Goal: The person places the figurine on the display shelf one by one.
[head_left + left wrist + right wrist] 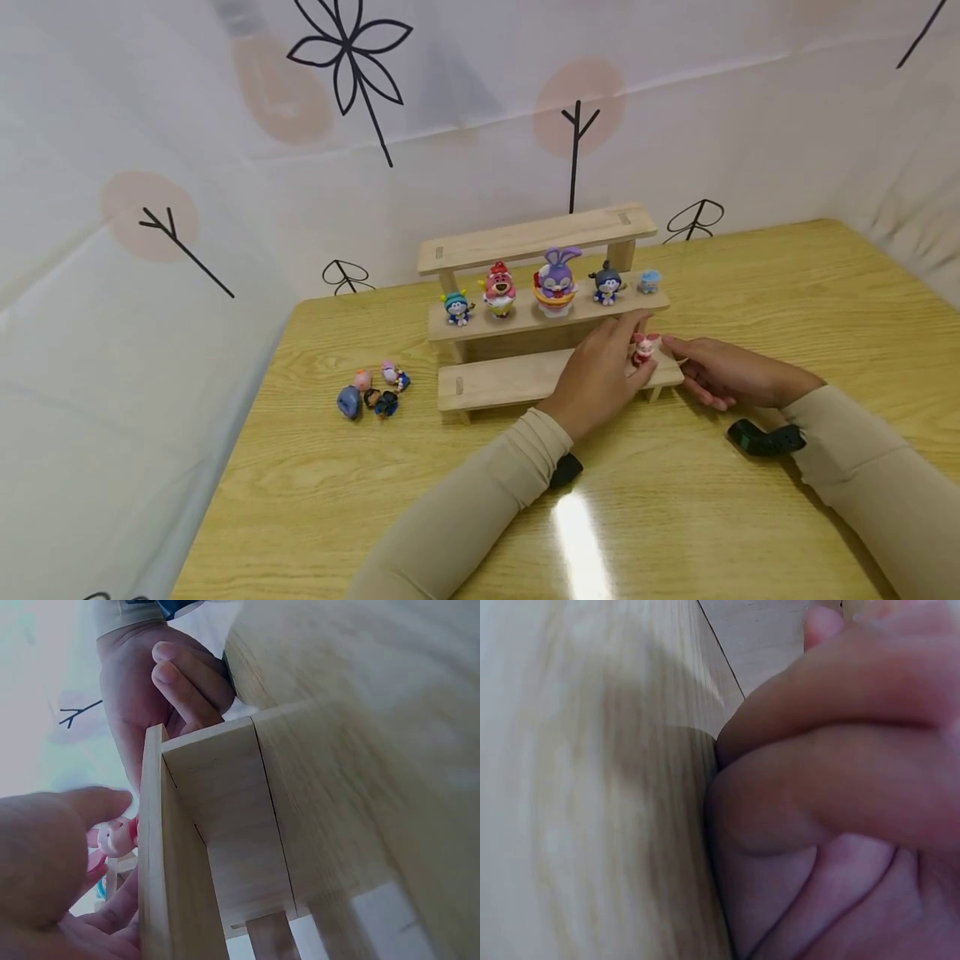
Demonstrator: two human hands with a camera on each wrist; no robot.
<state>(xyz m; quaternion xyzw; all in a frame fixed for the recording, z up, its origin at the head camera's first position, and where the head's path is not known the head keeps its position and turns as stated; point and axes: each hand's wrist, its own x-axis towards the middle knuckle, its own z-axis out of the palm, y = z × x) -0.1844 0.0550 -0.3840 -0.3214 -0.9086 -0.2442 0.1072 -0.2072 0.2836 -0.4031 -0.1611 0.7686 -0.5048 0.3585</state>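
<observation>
Reaching round the right end of the lowest tier of the wooden stand (517,379), I have my left hand (600,375) about the small pink figurine (643,350), which stands upright on that board. My thumb lies on its near side and my fingers on its far side; whether they pinch it, I cannot tell. My right hand (723,371) is just beside the board's end, one finger stretched toward the figurine, the lower fingers loosely bent, nothing visible in their grasp. On the middle tier, left to right, are a blue figure in a striped cap (457,307), a pink-red bear (499,289), a purple rabbit (556,282) in a cup, a dark-topped blue figure (607,284) and a tiny light-blue one (649,282). Left of the stand, a cluster of small figures (349,402) lies on the wood-grained table (315,500).
</observation>
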